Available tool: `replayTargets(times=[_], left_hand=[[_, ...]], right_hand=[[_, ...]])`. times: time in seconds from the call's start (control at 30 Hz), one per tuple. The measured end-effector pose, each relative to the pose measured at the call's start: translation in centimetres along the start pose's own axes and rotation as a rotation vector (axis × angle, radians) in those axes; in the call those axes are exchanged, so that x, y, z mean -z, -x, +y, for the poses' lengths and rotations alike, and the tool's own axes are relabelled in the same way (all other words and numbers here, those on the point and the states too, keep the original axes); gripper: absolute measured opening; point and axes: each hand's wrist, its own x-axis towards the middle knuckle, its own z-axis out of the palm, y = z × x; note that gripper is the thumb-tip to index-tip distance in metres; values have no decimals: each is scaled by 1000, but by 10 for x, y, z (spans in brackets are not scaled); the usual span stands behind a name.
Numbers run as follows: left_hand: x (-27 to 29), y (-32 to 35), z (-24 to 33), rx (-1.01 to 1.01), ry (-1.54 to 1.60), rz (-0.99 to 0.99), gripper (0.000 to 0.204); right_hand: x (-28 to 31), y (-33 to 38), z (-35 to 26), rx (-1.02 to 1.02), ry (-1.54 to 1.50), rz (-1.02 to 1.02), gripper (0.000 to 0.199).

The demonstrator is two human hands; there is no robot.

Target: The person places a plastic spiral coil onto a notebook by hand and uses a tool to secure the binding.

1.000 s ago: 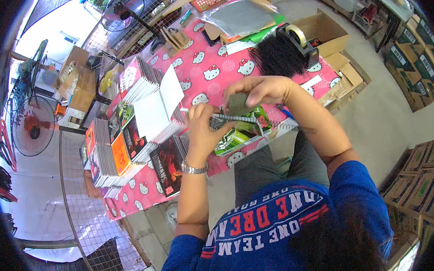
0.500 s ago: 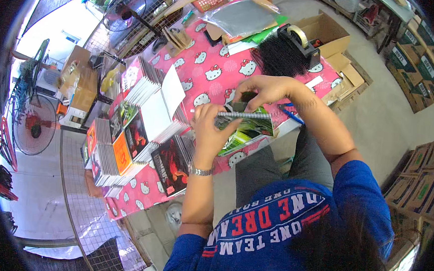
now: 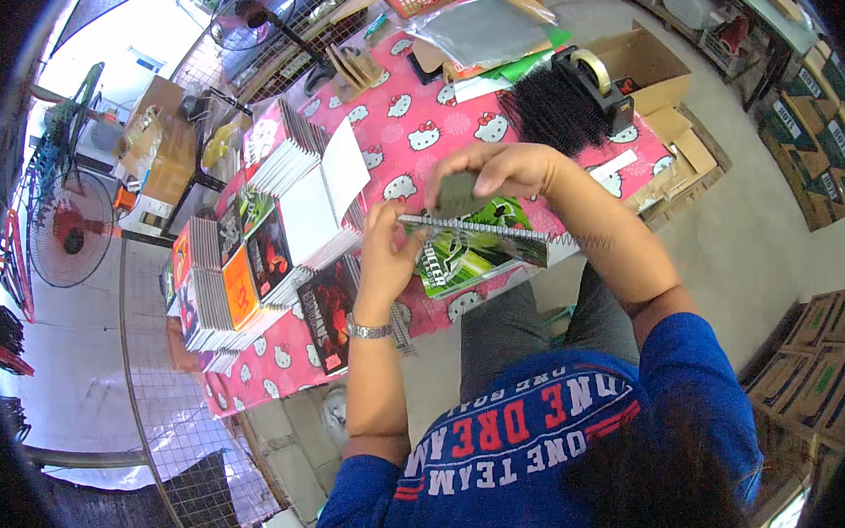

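The single head-worn fisheye view looks steeply down from above the person's head, close to the fingers (image 3: 393, 225). It faces the desk (image 3: 421, 128) beyond them; straight edges bend near the rim.

Left hand (image 3: 384, 257) gripping spiral notebook (image 3: 477, 248) end, right hand (image 3: 501, 172) above its wire binding — pink table (image 3: 431, 129), notebook stacks (image 3: 249, 253) alongside

Notebook (image 3: 477, 248) cover partly hidden behind right hand (image 3: 506, 167) and dark blurred piece it holds. Left hand (image 3: 384, 257) fingers tucked behind wire spine. Lower stacked books (image 3: 237, 291) covered by upper ones. Table (image 3: 421, 128) far end cluttered, unclear.
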Motion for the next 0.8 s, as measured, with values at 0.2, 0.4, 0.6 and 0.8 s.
replayTargets(times=[0.2,0.4,0.6,0.8], left_hand=[[8,-3,-3,81,148,-113,27],[1,0,-14,141,394,-123,26],[-1,-6,-3,169,434,-158,30],[2,-5,-3,265,437,-147,27]], right_hand=[[-14,-10,-10,175,-420,-113,36],[-7,-18,-4,88,-35,-13,38],[-7,-14,1,84,-241,52,42],[31,57,69,-349,837,606,39]])
